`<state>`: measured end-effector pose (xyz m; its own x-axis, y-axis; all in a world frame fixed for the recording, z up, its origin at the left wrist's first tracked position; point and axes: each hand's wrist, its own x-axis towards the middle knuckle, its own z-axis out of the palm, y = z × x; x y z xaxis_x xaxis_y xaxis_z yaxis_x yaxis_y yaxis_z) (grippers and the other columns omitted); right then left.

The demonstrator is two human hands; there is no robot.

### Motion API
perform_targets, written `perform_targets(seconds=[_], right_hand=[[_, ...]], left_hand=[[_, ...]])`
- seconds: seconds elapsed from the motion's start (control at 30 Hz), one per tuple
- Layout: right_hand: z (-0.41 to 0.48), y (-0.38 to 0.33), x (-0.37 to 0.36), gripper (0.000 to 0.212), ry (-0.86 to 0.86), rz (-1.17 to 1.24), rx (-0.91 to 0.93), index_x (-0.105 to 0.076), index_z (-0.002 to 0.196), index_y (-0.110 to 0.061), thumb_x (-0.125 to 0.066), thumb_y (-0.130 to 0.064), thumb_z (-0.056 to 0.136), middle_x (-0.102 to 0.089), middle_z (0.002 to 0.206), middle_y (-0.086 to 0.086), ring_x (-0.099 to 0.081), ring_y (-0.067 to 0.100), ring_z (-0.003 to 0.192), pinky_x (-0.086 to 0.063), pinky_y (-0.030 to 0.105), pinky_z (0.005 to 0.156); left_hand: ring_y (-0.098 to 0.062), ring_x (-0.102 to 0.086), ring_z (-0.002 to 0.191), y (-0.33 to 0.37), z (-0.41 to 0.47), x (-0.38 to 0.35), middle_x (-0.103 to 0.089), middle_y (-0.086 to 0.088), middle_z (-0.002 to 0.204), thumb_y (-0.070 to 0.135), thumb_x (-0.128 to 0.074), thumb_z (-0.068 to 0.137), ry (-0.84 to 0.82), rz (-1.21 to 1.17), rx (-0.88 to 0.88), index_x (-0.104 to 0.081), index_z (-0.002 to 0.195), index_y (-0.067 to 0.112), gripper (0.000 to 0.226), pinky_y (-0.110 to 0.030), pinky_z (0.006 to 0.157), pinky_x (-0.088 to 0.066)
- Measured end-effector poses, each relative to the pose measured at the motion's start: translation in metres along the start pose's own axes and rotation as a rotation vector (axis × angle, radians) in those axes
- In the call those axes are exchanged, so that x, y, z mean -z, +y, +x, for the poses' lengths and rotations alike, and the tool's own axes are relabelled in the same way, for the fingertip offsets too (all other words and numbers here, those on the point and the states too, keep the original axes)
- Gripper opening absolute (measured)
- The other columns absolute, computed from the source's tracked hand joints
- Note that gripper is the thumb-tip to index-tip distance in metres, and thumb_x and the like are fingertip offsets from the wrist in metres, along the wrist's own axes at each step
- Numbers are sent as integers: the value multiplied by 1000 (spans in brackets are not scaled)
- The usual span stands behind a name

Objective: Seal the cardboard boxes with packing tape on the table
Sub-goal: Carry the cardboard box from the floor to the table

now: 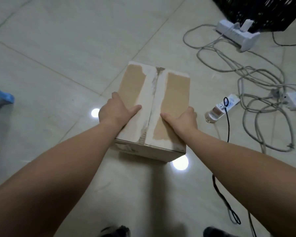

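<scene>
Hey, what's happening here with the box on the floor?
A person is bent over a cardboard box that sits on the tiled floor, not on a table. The left hand and right hand grip its two sides, thumbs resting on the closed top flaps. The centre seam shows no fresh tape, and no tape roll is in view. Power strips and cables lie to the right.

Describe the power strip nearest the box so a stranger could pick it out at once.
Start at the cardboard box on the tiled floor, gripped on both sides by the left hand and right hand. Just off its right side lies a white power strip. Unlike the other strips further off, it has a black cable looped across it.
</scene>
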<state>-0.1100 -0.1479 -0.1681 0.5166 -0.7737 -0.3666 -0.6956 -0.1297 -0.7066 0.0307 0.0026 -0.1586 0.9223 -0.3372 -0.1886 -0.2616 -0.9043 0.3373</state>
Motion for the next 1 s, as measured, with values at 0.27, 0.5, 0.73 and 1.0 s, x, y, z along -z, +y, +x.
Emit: perform_targets(seconds=[0.27, 0.5, 0.73, 1.0], right_hand=[[-14, -83, 77, 90, 74, -6, 64, -30, 132, -9, -76, -54, 68, -34, 131, 6, -51, 27, 110, -36, 32, 84], [-67, -193, 192, 93, 89, -3, 39, -30, 133, -11, -76, -57, 65, -34, 129, 4, -51, 23, 105, -40, 34, 85], [-124, -336, 338, 97, 105, 5, 106, -25, 139, -10, -76, -53, 68, -32, 135, 7, -48, 26, 113, -35, 30, 82], [-166, -444, 461, 95, 90, -35, 176, -27, 135, -10, -76, -53, 67, -31, 136, 9, -44, 29, 119, -38, 35, 89]], left_hand=[[-40, -53, 106, 64, -16, 94, -47, -19, 126, 68, -58, 75, 72, -51, -41, -23, 140, 5, 97, -37, 73, -36], [-38, -50, 112, 139, -48, 251, -45, -19, 130, 67, -58, 76, 71, -89, -68, -20, 145, 6, 100, -42, 87, -40], [-36, -48, 116, 230, -85, 428, -43, -19, 133, 67, -58, 77, 83, -137, -46, -16, 146, 3, 102, -40, 89, -39], [-36, -49, 114, 314, -125, 557, -44, -17, 130, 66, -58, 76, 151, -182, 40, -22, 142, 5, 97, -41, 86, -41]])
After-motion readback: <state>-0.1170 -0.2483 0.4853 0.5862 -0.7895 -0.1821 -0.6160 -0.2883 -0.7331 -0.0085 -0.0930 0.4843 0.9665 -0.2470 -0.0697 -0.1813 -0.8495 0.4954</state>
